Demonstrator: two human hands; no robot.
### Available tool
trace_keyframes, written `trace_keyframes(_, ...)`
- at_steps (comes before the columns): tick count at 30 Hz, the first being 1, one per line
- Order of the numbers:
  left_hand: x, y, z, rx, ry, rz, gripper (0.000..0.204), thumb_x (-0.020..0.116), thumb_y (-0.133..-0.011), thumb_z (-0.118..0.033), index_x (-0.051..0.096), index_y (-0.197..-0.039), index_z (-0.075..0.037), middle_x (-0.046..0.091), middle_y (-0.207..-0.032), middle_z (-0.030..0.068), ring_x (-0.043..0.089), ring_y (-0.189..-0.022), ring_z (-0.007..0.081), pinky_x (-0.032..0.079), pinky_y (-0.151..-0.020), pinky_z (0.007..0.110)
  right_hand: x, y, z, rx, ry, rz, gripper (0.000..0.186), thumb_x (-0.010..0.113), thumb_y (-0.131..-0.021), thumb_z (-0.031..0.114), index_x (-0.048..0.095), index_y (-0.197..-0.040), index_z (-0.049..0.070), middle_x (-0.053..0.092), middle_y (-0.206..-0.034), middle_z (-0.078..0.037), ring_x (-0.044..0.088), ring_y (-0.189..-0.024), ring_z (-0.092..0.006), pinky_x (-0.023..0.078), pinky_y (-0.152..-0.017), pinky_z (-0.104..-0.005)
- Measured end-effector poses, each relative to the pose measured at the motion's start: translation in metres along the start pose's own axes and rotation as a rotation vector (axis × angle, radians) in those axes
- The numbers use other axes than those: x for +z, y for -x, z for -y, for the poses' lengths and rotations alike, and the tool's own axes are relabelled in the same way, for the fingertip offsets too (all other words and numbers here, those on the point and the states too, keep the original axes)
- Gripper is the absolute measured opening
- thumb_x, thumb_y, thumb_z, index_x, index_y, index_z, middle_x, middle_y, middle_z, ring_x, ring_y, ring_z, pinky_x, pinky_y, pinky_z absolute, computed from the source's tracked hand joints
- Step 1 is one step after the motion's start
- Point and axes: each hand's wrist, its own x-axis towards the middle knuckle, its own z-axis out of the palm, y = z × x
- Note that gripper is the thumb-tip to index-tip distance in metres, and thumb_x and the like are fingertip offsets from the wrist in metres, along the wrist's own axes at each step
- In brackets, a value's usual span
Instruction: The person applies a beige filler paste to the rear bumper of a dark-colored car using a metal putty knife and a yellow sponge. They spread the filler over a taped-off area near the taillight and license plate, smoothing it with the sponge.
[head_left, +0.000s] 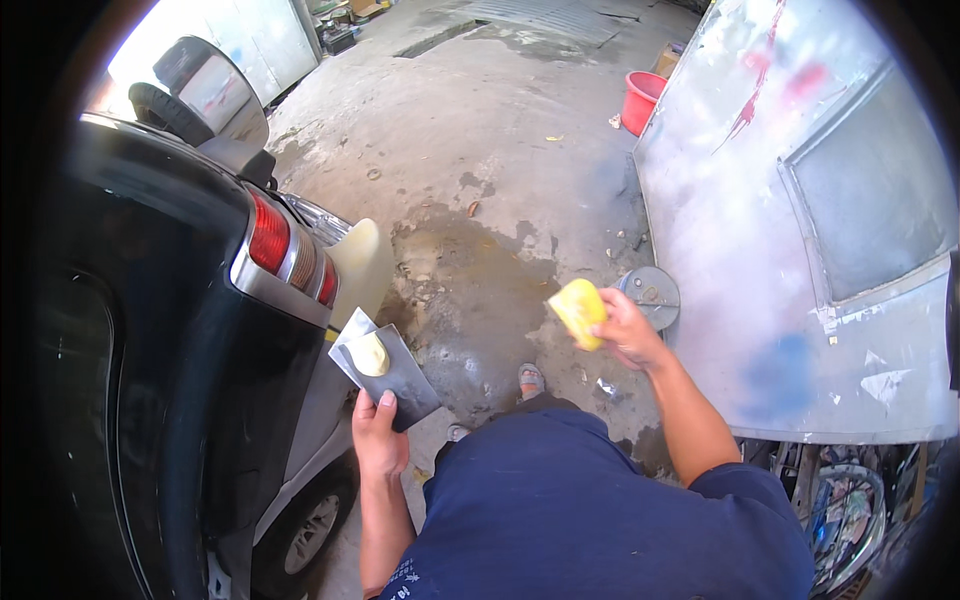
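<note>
The cream lump [369,354] sits toward the upper end of a flat grey plate [413,390], clear of its lower right corner, with a paler sheet edge showing along the plate's upper left side. On my feed, the left hand [380,438] grips that plate at its lower edge, thumb pressed over the face. The right hand [628,332] is closed around one end of a yellow spreader [579,313], held well apart from the plate and slightly blurred. To the left I have the dark car [170,330], its red-and-clear tail light [270,238] at the corner and a cream bumper [362,262] below it. Past the right hand I see a round grey lid [655,292], beside the lower left edge of a whitish panel [715,215]. A red bucket [641,102] stands near that panel's upper left edge, on the stained concrete floor [420,130].
</note>
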Motion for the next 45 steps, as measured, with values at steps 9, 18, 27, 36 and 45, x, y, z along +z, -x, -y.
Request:
trace_keyframes(9, -0.012, 0.014, -0.018, 0.073, -0.012, -0.014, 0.032, 0.051, -0.095, -0.001, 0.053, -0.127, 0.001, 0.063, -0.118, 0.0071, 0.060, -0.107, 0.0162, 0.045, -0.099, 0.035, 0.121, -0.036, 0.002, -0.080, -0.082, 0.283, 0.032, 0.063, -0.091, 0.006, 0.052, -0.121, 0.004, 0.061, -0.111, -0.007, 0.061, -0.101, -0.0170, 0.051, -0.088, -0.0335)
trace_keyframes(18, -0.014, 0.033, -0.028, 0.042, 0.099, -0.081, 0.036, 0.048, -0.093, 0.004, 0.052, -0.128, 0.001, 0.063, -0.119, 0.0094, 0.060, -0.108, 0.0171, 0.046, -0.097, 0.034, 0.215, -0.023, 0.000, -1.216, 0.901, 0.371, 0.041, 0.067, -0.069, -0.006, 0.070, -0.109, 0.007, 0.065, -0.108, -0.008, 0.059, -0.101, -0.0279, 0.049, -0.092, -0.0401)
trace_keyframes(27, -0.016, 0.044, -0.044, 0.025, 0.104, -0.099, 0.041, 0.046, -0.090, 0.008, 0.050, -0.130, 0.000, 0.061, -0.121, 0.0108, 0.060, -0.107, 0.0187, 0.047, -0.097, 0.034, 0.258, -0.025, -0.016, -1.317, 0.939, 0.378, 0.036, 0.067, -0.071, -0.001, 0.072, -0.105, 0.010, 0.066, -0.107, -0.003, 0.060, -0.098, -0.0243, 0.048, -0.095, -0.0428)
trace_keyframes(36, -0.030, 0.034, -0.054, 0.543, -0.967, -0.188, 0.039, 0.050, -0.086, 0.006, 0.056, -0.125, 0.004, 0.057, -0.121, 0.0184, 0.056, -0.113, 0.0288, 0.042, -0.098, 0.033, 0.239, -0.058, -0.041, -0.915, 0.788, 0.537, 0.032, 0.064, -0.077, -0.004, 0.069, -0.107, 0.006, 0.066, -0.110, -0.008, 0.061, -0.102, -0.0254, 0.047, -0.095, -0.0380)
trace_keyframes(45, -0.053, 0.003, -0.037, 0.327, -0.654, -0.223, 0.040, 0.051, -0.080, 0.007, 0.061, -0.119, 0.005, 0.058, -0.120, 0.0092, 0.054, -0.108, 0.0168, 0.041, -0.094, 0.028, 0.193, -0.139, -0.030, 0.144, -0.407, 0.555, 0.026, 0.057, -0.092, -0.002, 0.057, -0.117, 0.004, 0.064, -0.113, -0.010, 0.061, -0.111, -0.0223, 0.048, -0.097, -0.0421)
